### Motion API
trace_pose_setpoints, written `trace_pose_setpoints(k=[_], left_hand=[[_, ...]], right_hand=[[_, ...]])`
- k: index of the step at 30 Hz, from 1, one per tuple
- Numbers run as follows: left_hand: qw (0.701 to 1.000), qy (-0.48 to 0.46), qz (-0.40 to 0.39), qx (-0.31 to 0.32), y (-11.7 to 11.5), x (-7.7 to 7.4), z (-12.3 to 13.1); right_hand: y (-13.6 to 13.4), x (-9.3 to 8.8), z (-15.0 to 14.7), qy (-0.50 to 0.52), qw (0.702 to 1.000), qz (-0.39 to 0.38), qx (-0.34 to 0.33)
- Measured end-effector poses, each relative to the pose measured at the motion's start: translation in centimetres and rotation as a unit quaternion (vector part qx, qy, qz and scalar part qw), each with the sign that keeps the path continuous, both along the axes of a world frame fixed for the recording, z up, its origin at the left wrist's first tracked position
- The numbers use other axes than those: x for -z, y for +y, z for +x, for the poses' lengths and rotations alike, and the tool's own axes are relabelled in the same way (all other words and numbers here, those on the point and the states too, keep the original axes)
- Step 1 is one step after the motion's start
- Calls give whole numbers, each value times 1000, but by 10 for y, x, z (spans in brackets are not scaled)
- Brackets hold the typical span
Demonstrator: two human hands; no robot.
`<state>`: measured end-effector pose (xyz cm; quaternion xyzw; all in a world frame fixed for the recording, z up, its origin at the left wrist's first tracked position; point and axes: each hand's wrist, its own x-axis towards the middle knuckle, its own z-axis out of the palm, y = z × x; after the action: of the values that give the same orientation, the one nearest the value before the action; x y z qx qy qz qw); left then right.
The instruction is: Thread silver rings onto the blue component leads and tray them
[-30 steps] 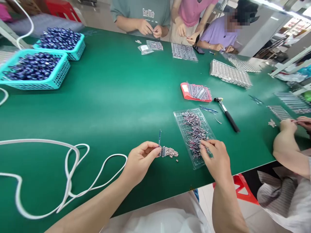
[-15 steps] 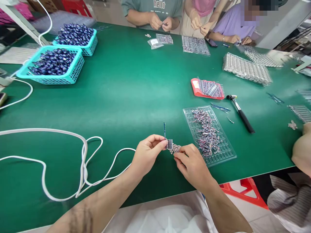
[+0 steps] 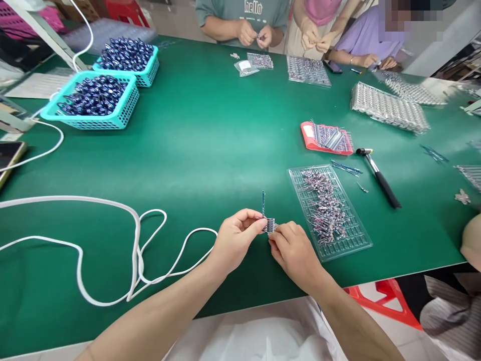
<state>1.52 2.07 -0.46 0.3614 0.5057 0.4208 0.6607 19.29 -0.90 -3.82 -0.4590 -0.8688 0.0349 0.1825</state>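
Note:
Near the table's front edge, my left hand (image 3: 235, 240) pinches a small grey strip of parts (image 3: 270, 225), with a thin blue strip (image 3: 263, 203) standing up above its fingertips. My right hand (image 3: 296, 253) is closed at the strip's right side, its thumb and fingers pressed together; what they hold is too small to make out. The small round pieces beneath are mostly covered by the hands. Just right of my right hand lies a clear plastic tray (image 3: 355, 235) heaped with small parts with thin wire-like ends (image 3: 326, 210).
Hammer (image 3: 385, 188) and red packet (image 3: 310, 140) lie beyond the tray. White cables (image 3: 135, 250) loop at left, near a phone (image 3: 11, 155). Turquoise baskets (image 3: 124, 118) of dark blue pieces stand back left. People work across the table; a person's arm (image 3: 471, 240) is at right.
My right hand has moved in against the grey strip, covering more of the small round pieces. The whole view has shifted slightly, so things appear further right.

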Motion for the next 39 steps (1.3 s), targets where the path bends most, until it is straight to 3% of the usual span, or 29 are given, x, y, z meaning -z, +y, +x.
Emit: trace_pose_setpoints(k=[3, 6, 10, 14, 23, 29, 39], left_hand=[[1000, 15, 8, 10, 0, 0, 0], [999, 22, 13, 34, -1, -1, -1], [994, -26, 31, 99, -8, -3, 0], [988, -45, 65, 134, -21, 0, 4], [987, -52, 62, 141, -30, 5, 9], [987, -76, 50, 133, -31, 6, 8], [980, -38, 138, 140, -32, 9, 7]], right_hand=[[-1, 0, 2, 33, 999, -3, 9], [-4, -7, 10, 147, 987, -27, 50], [-10, -18, 21, 324, 933, -85, 133], [-13, -19, 21, 408, 893, -119, 146], [-15, -11, 18, 357, 925, 1, 129], [-15, -12, 15, 354, 926, 40, 124], [-13, -14, 14, 328, 934, 85, 111]])
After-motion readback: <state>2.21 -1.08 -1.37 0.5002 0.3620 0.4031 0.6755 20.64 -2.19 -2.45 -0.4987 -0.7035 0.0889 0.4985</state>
